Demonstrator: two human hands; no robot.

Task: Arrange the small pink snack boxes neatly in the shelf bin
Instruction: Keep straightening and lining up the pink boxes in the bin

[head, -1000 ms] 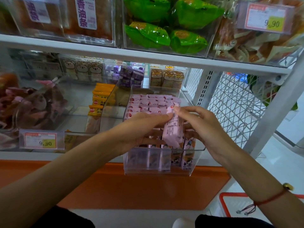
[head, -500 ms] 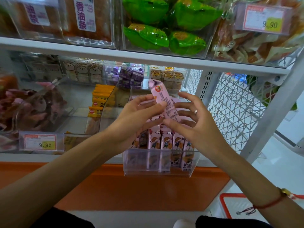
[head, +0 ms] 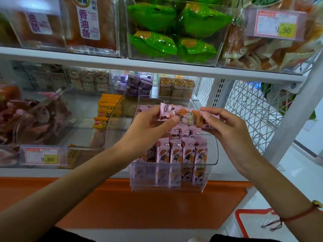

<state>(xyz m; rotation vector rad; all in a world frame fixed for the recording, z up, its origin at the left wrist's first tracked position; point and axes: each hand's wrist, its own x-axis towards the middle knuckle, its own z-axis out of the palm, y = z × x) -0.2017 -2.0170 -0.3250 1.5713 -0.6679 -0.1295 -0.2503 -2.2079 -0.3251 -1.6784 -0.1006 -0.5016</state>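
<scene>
Nearest me, pink snack boxes stand upright in a row at the front of the clear shelf bin. Above them I hold one pink packet sideways, my left hand pinching its left end, my right hand pinching its right end. Farther back sit purple boxes.

Both hands raised — left, right — fingers pinching

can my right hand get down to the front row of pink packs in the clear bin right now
Probably not yet. The right hand and left hand both hold one pink pack sideways above the clear bin. The upright front row is otherwise uncovered.
</scene>
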